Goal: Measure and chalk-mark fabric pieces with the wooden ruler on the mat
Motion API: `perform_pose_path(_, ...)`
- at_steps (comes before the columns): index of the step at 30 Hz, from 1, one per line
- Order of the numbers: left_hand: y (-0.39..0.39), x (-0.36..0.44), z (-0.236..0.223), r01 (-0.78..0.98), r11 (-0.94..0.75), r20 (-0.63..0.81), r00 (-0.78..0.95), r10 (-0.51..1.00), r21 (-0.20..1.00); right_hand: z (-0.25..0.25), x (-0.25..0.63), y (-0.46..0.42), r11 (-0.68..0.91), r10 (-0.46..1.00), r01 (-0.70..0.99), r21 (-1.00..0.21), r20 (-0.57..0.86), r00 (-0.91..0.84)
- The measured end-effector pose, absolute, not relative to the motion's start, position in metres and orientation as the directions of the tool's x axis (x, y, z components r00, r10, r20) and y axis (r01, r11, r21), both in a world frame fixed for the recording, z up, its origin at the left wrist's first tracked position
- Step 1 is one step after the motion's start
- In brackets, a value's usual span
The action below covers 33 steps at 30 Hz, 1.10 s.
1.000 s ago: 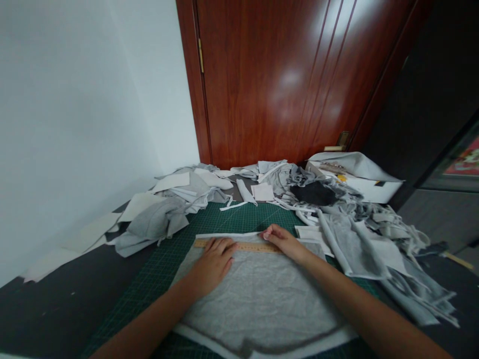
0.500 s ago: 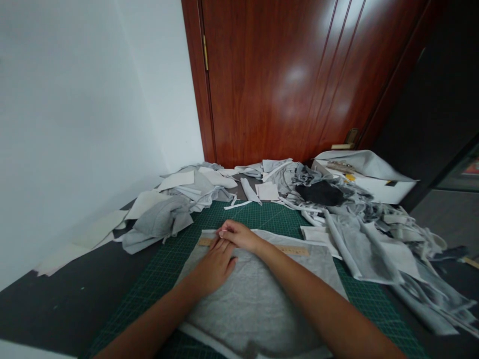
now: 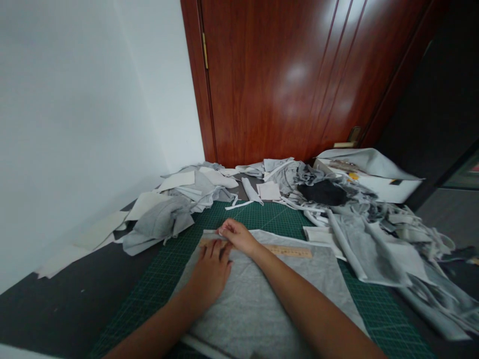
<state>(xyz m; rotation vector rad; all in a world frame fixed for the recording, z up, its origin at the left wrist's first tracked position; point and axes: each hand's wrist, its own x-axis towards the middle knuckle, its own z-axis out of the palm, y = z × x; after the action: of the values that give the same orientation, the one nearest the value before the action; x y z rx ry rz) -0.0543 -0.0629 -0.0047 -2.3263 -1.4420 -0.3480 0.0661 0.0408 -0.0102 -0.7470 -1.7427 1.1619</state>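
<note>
A piece of grey fabric lies spread on the green cutting mat. Along its far edge rests a wooden ruler. My left hand lies flat, fingers stretched, with its fingertips on the ruler's left part. Just beyond it, my right hand is closed in a pinch at the fabric's far left edge; what is between the fingertips is too small to make out. My right forearm crosses over the ruler and fabric.
Grey and white cloth pieces are heaped at the left. More fabric scraps pile up at the right, with a black cloth among them. A white box stands at the back right, before a wooden door.
My left hand has drawn back from my right fingers and now lies flatter, fingers spread over the ruler. My right hand stays at nearly the same spot, still pinched.
</note>
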Motion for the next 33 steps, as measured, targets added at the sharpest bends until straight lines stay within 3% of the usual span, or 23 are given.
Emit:
perform_pose_path(7, -0.056, -0.058, -0.027, 0.9, -0.393, 0.437, 0.435, 0.787, -0.188, -0.002, 0.058, 0.04, 0.441, 0.858, 0.227, -0.868, 0.334, -0.391)
perform_pose_path(18, -0.06, -0.055, -0.022, 0.913, -0.362, 0.437, 0.409, 0.801, -0.191, 0.013, 0.033, 0.037, 0.51, 0.85, 0.524, -0.682, 0.307, -0.428)
perform_pose_path(25, -0.065, -0.052, -0.011, 0.925, -0.326, 0.413, 0.38, 0.828, -0.196, 0.015, 0.029, 0.039, 0.523, 0.847, 0.579, -0.626, 0.307, -0.434)
perform_pose_path(33, -0.063, -0.054, -0.016, 0.933, -0.318, 0.429, 0.361, 0.828, -0.172, 0.02, 0.02, 0.038, 0.412, 0.903, 0.65, -0.638, 0.191, -0.385)
